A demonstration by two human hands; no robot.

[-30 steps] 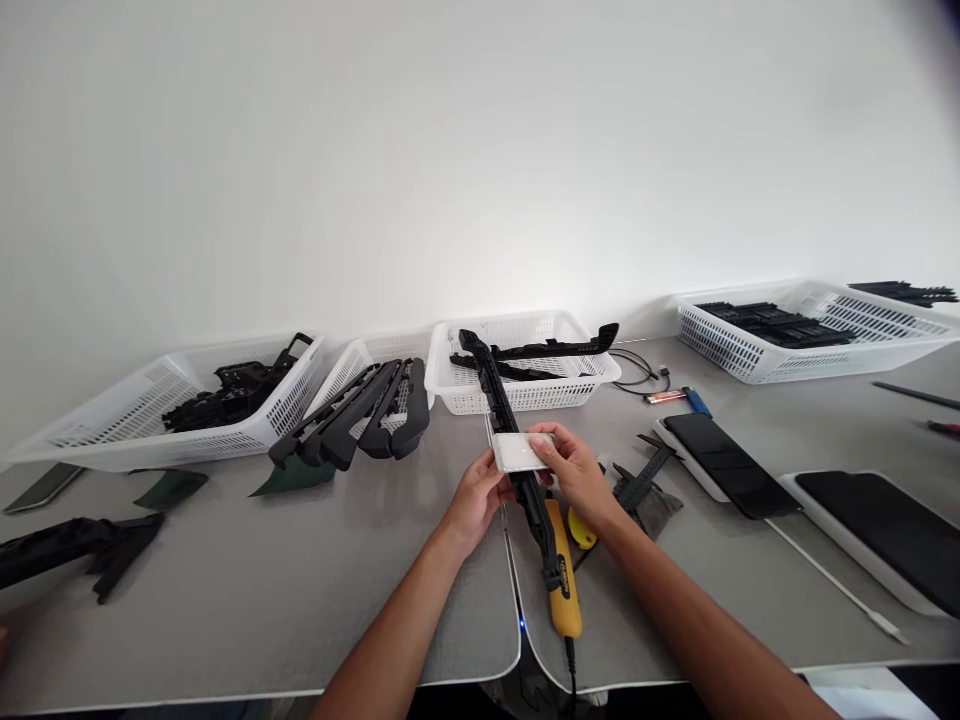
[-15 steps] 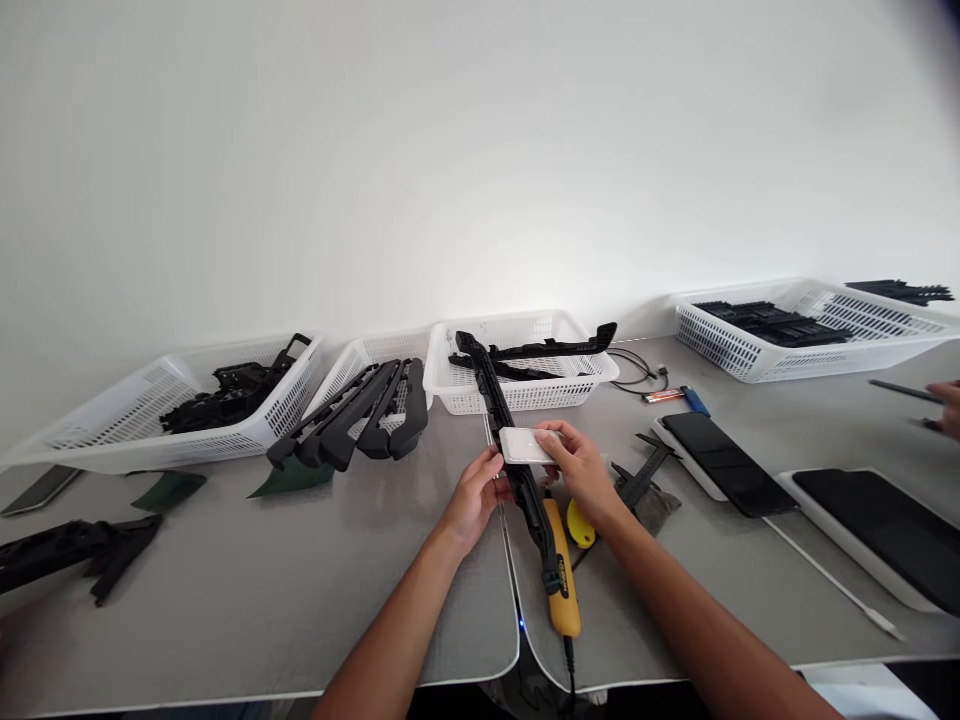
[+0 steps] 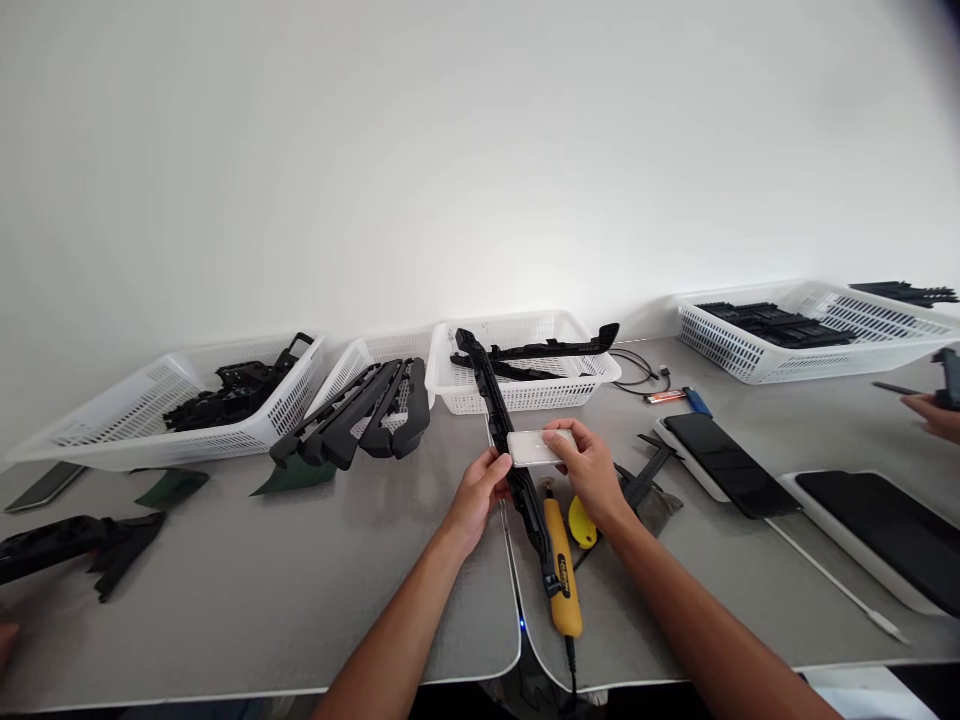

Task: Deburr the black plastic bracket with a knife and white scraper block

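Note:
My left hand (image 3: 480,490) grips a long black plastic trim piece (image 3: 491,400) near its middle. The piece slants away from me over the table. My right hand (image 3: 589,470) pinches a flat white rectangular block (image 3: 529,448), its thumb on top. The block lies across the trim piece and hides part of it; contact between them is hard to make out. Below the trim's near end is a yellow corded hand tool (image 3: 564,590). Beside my right wrist are a yellow disc (image 3: 582,522) and a dark caliper (image 3: 651,470).
White baskets hold black parts: one basket (image 3: 450,400) ahead, another (image 3: 255,445) at left, another (image 3: 750,365) at right. Dark trims (image 3: 379,435) lean from a fourth. Phones (image 3: 727,460) rest on white blocks. A co-worker's hand (image 3: 934,415) holds a dark part at right.
The white block and my right hand have shifted slightly right along with the view. At far right, the co-worker's hand has moved and a dark part shows in it. Fingers appear at the left edge.

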